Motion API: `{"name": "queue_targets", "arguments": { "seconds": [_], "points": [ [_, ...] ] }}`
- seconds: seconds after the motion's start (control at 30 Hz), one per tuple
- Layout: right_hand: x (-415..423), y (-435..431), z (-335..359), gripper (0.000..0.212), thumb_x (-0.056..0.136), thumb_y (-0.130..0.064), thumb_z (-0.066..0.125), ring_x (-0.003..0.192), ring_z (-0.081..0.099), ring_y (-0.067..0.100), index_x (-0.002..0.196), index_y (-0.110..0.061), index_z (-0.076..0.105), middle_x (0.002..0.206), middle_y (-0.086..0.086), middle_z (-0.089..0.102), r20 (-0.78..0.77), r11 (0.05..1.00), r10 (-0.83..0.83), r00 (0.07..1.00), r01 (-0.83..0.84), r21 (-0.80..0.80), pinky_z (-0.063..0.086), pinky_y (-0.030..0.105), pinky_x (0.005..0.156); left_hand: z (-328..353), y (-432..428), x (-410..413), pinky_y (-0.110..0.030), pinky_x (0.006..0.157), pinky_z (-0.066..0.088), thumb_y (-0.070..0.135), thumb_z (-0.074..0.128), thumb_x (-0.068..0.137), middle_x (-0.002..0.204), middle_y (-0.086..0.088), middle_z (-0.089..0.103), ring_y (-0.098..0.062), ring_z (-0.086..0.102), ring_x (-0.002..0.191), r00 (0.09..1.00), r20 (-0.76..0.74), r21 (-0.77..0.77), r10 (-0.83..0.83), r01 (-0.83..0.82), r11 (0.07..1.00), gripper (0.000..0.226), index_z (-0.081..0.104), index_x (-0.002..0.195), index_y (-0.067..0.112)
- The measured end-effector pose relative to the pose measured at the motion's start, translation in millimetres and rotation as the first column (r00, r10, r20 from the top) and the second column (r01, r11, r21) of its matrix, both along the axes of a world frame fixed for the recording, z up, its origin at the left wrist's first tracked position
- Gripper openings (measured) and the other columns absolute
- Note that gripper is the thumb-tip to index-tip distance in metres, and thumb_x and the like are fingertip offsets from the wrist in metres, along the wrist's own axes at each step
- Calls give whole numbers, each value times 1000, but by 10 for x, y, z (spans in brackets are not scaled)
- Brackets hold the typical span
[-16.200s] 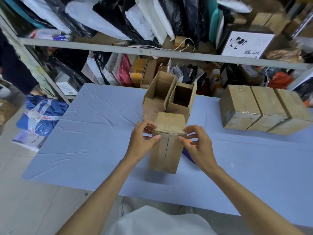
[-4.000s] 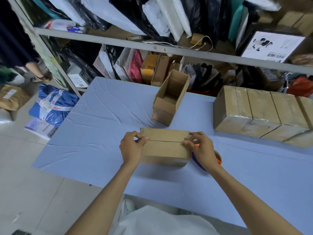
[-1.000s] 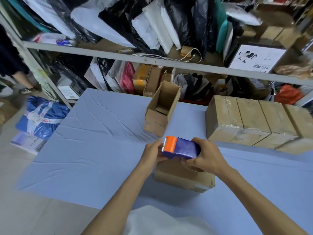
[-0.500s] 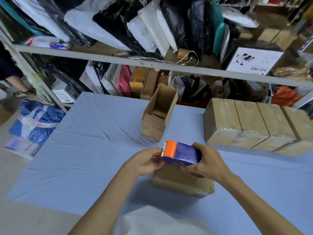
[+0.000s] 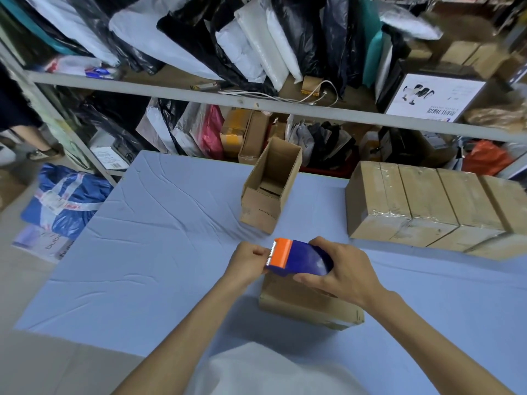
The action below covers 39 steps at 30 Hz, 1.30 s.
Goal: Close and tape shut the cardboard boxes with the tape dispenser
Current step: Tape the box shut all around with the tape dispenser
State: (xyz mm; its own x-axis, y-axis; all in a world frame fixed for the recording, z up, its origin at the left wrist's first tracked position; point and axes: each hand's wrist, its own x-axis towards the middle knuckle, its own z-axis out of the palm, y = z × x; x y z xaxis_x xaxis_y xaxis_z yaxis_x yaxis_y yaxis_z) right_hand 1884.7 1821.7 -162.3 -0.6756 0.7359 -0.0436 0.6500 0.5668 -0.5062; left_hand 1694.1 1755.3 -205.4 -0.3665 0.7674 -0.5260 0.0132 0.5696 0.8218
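A closed cardboard box (image 5: 308, 303) lies flat on the blue table (image 5: 159, 252) in front of me. Just above it my right hand (image 5: 339, 269) grips a blue tape dispenser (image 5: 302, 259) with an orange cutter end pointing left. My left hand (image 5: 248, 263) is at that orange end, fingers curled and pinching at the tape edge by the blade; the tape itself is too thin to see. An open cardboard box (image 5: 271, 186) stands behind, its flaps up. A row of several taped boxes (image 5: 427, 203) sits at the right.
Metal shelving (image 5: 256, 105) packed with bags and cartons runs along the table's far edge. A blue sack (image 5: 62, 201) lies on the floor at the left, where a person's leg (image 5: 31, 138) shows. The table's left half is bare cloth.
Since a second ago the hands and dispenser stay over the closed box. My left hand has shifted slightly left at the orange end. Four seconds ago both hands were pressing the box flaps.
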Motion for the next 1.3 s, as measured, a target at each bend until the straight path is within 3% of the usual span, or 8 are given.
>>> {"name": "queue_targets", "arguments": {
  "seconds": [0.13,0.33,0.47,0.6,0.73,0.83,1.0,1.3],
  "points": [
    [9,-10,29,70,66,-71,69,83,56,1,121,-32,52,109,-15,67,43,998,41,998,-38,-56,38,3,65,-52,-18,-22,-13,55,49,9,59,94,73,0,68,-6,63,69,999,-44,-32,13,-15,999,24,66,71,13],
    [65,-80,57,58,64,-70,69,73,55,6,106,-33,57,91,-13,67,141,1000,18,990,-20,18,37,11,56,-109,-59,-38,-29,57,35,0,50,83,61,-10,45,-20,39,58,983,-183,-69,-15,3,998,23,54,62,7],
    [114,-83,58,59,63,-69,70,80,61,10,108,-32,58,94,-10,68,173,999,-8,985,2,32,48,21,63,-135,-106,-203,-30,66,47,-4,51,82,69,-7,62,-17,56,66,988,-153,-89,18,-31,996,20,68,71,-1],
    [108,-46,62,64,63,-69,72,82,60,8,113,-33,58,98,-12,68,166,1000,-9,986,7,14,41,15,61,-163,-187,-235,-24,72,52,-4,54,84,76,-6,67,-18,62,74,998,-59,-72,25,-29,997,21,67,71,6],
    [84,-71,45,64,64,-69,70,87,62,10,114,-32,57,100,-10,69,190,1000,7,982,-13,26,50,24,71,-150,-274,-285,-19,73,54,8,67,87,90,-7,70,-18,66,86,998,40,-50,58,-56,997,4,70,90,7],
    [80,-75,81,63,64,-68,71,86,62,11,112,-31,58,99,-10,69,203,1000,11,979,-15,17,51,25,70,-135,-319,-273,-22,78,53,7,71,85,99,-6,69,-17,65,92,996,69,-48,58,-55,997,14,68,98,4],
    [89,-121,123,52,61,-71,66,72,56,8,96,-35,56,82,-14,64,258,999,1,966,-10,36,38,16,55,-150,-341,-207,-15,69,53,5,71,85,93,-5,66,-12,63,82,995,97,-52,19,-14,999,17,67,101,1],
    [64,-192,90,50,62,-71,63,68,49,8,94,-34,55,82,-11,65,317,996,-33,948,7,84,28,14,50,-191,-317,-223,-20,72,53,8,68,88,91,-9,67,-14,62,81,997,78,-39,-7,10,999,16,68,102,0]
  ]
}}
